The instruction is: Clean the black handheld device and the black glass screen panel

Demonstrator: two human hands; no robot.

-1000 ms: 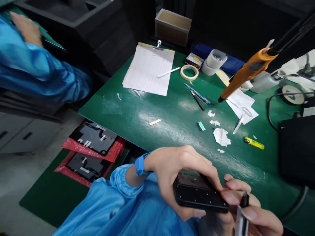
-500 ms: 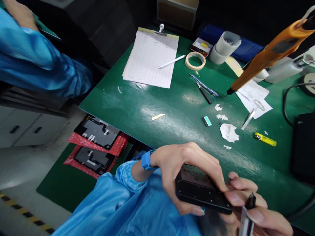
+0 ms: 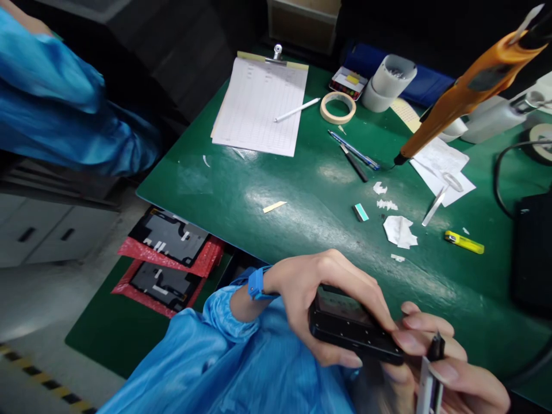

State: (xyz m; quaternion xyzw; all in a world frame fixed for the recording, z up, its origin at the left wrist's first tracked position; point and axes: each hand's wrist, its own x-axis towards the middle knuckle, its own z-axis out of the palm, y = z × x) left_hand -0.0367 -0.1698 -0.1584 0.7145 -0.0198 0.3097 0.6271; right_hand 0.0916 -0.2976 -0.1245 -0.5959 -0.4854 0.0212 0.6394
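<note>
My left hand [image 3: 321, 302] is closed around a flat black device [image 3: 351, 330] with small holes along its edge, held low over my blue sleeve at the near edge of the green table [image 3: 259, 190]. My right hand [image 3: 448, 368] sits just right of it, fingers pinched on a thin tool [image 3: 431, 374] with a black tip and pale shaft, touching the device's right end. A blue strap [image 3: 255, 283] circles my left wrist.
An orange electric screwdriver [image 3: 466, 92] hangs over the table's right. A clipboard with paper [image 3: 259, 103], pen, tape roll [image 3: 337, 107], paper scraps [image 3: 399, 230] and a yellow lighter-like item [image 3: 463, 242] lie about. Black parts on red wrap [image 3: 168, 253] lie below left. Another person's blue sleeve [image 3: 52, 115] is far left.
The view shifted slightly; my left hand tilted the black device a little flatter. Both hands keep their hold. The other person's hand at the far left went out of view.
</note>
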